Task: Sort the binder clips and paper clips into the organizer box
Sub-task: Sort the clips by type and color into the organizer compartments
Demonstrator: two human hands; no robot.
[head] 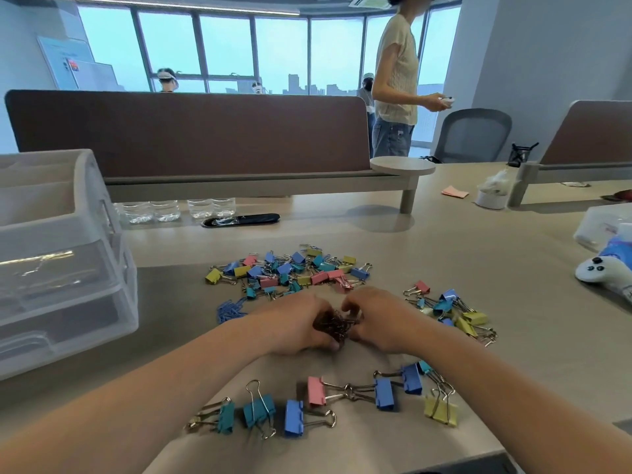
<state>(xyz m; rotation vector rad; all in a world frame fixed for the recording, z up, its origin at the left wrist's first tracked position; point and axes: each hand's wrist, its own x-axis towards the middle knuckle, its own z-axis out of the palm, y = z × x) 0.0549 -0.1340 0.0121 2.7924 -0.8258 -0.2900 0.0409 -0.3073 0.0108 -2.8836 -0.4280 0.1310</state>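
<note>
Nearest, a row of large binder clips is lying across the front of the tabletop: two teal, one blue, a pink one whose wire handles are touching those of a blue one, then another blue and a yellow. Both forearms are extending over this row.

Just beyond it, the hands are coming together. The left hand and the right hand are both curling their fingers round one tangle of dark paper clips, gripping it between them. Whether the tangle is resting on the surface or hanging just above it, I cannot tell.

Close to the left of the left hand, a small heap of blue paper clips is lying loose. To the right of the right hand, a scatter of medium binder clips in blue, yellow and pink is spreading out.

Farther back, a dense pile of small binder clips in pink, blue, teal and yellow is sitting mid-table. The organizer box, translucent and fitted with drawers, is standing at the left edge, well apart from the hands.

A white game controller is lying far right. Clear water bottles are standing under a brown divider panel. Behind it, a person is standing beside a grey chair.
</note>
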